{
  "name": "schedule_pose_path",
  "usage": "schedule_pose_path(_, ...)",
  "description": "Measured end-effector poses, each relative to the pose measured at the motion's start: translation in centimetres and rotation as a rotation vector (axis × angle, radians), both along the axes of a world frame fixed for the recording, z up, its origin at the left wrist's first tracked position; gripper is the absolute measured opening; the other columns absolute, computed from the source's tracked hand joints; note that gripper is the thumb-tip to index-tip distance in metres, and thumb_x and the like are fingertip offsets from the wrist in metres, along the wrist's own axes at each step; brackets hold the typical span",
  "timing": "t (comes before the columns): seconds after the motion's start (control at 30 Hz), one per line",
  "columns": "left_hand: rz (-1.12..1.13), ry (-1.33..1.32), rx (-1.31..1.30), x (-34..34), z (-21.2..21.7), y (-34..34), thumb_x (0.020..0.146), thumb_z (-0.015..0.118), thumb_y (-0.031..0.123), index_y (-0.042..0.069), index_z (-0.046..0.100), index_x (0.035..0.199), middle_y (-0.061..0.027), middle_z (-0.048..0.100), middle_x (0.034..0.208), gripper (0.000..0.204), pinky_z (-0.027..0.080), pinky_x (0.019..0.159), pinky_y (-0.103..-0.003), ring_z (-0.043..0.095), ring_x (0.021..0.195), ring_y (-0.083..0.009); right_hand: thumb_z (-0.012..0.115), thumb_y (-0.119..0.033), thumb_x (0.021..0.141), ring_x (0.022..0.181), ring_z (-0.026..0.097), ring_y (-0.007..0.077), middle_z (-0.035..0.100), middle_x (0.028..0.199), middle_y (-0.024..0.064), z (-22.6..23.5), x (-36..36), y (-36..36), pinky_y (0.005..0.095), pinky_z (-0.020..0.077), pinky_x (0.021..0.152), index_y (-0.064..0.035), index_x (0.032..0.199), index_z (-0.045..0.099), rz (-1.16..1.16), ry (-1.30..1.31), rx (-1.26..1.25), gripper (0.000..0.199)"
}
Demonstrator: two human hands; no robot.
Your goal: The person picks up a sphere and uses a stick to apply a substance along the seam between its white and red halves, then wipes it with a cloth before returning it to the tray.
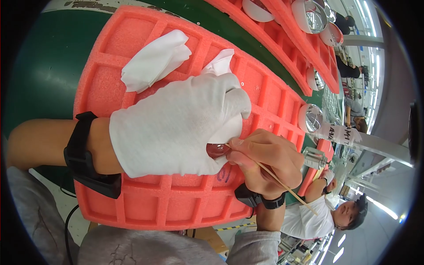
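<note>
My left hand (185, 121), in a white glove, is curled round a shiny reddish-brown rounded piece (215, 150), most of which the glove hides. My bare right hand (271, 161) pinches a thin wooden stick (289, 191) between thumb and fingers. The stick's near end slants down to the right, and its other end meets the edge of the shiny piece; the exact contact is hard to make out. Beneath both hands lies a pinkish-red foam tray (158, 210) with square compartments. A crumpled white cloth (157, 60) and a smaller white cloth (221, 62) rest on its far part.
White round cups with mirror-like insides (310, 118) stand at the tray's right end. More foam trays (265, 33) carry similar cups at the far right. A small glass jar (314, 157) stands beyond my right hand. Another person (311, 216) is at the right.
</note>
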State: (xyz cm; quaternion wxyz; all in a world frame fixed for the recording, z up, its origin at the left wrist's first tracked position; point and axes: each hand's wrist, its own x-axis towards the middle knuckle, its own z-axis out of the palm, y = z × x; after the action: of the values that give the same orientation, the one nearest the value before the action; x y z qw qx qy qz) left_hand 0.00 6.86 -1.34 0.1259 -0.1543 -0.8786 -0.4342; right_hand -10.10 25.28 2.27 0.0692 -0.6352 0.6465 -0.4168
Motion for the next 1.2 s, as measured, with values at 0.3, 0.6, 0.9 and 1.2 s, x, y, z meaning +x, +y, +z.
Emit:
schedule_pose_path(0.3, 0.034, -0.051, 0.083, -0.3, 0.2, 0.3, 0.059, 0.084, 0.010, 0.006, 0.059, 0.111, -0.0094, 0.057, 0.111, 0.057, 0.049, 0.084, -0.040, 0.057, 0.100, -0.0302, 0.068, 0.004, 0.089, 0.061, 0.068, 0.0231, 0.070, 0.076, 0.0202, -0.6, -0.8, 1.0, 0.0308, 0.0559, 0.057, 0.0108, 0.094, 0.061, 0.021, -0.231, 0.043, 0.011)
schedule_pose_path(0.6, 0.030, 0.017, 0.094, -0.3, 0.1, 0.2, 0.060, 0.083, 0.009, 0.005, 0.059, 0.111, -0.0100, 0.057, 0.109, 0.057, 0.050, 0.081, -0.039, 0.057, 0.098, -0.0298, 0.069, 0.003, 0.089, 0.060, 0.067, 0.0231, 0.068, 0.074, 0.0196, -0.8, -0.3, 0.6, 0.0313, 0.0550, 0.056, 0.0105, 0.094, 0.061, 0.001, -0.142, -0.008, 0.013)
schedule_pose_path(0.9, -0.001, 0.058, -0.012, -0.4, -0.2, 0.0, 0.059, 0.084, 0.009, 0.005, 0.059, 0.110, -0.0105, 0.057, 0.109, 0.057, 0.050, 0.081, -0.039, 0.057, 0.099, -0.0301, 0.074, 0.001, 0.086, 0.058, 0.065, 0.0215, 0.067, 0.072, 0.0182, 0.0, -0.3, -0.6, 0.0312, 0.0529, 0.053, 0.0091, 0.093, 0.060, 0.073, 0.062, 0.021, 0.018)
schedule_pose_path(1.2, 0.015, -0.041, 0.170, -0.5, 0.1, 0.4, 0.061, 0.084, 0.009, 0.005, 0.057, 0.112, -0.0108, 0.056, 0.109, 0.058, 0.050, 0.082, -0.040, 0.056, 0.102, -0.0312, 0.073, -0.003, 0.089, 0.058, 0.064, 0.0202, 0.067, 0.073, 0.0179, -1.4, -0.9, 1.3, 0.0302, 0.0513, 0.057, 0.0081, 0.096, 0.059, 0.000, -0.265, 0.013, 0.020)
